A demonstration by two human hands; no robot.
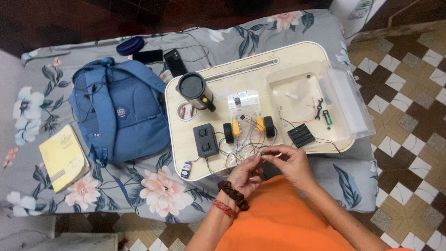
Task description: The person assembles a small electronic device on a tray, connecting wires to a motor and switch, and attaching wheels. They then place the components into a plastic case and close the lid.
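My left hand [245, 175] and my right hand [290, 162] meet at the near edge of a light wooden lap tray [297, 52], fingertips pinched together on thin wires [241, 148]. The wires run up to a small clear-chassis car [246, 114] with two black wheels and yellow motors. A black double switch box [205, 139] lies left of the car. A black battery holder [301, 135] sits to its right, and a small rectangular battery [186, 169] lies near the tray's front left corner. A dark scrunchie and red thread circle my left wrist.
A black mug [194, 89] stands at the tray's back left. A clear plastic box [320, 100] holds a small wrench and a green cell. On the floral bedding lie a blue backpack [118, 109], a yellow notebook [62, 157], a phone and a dark pouch. Tiled floor lies right.
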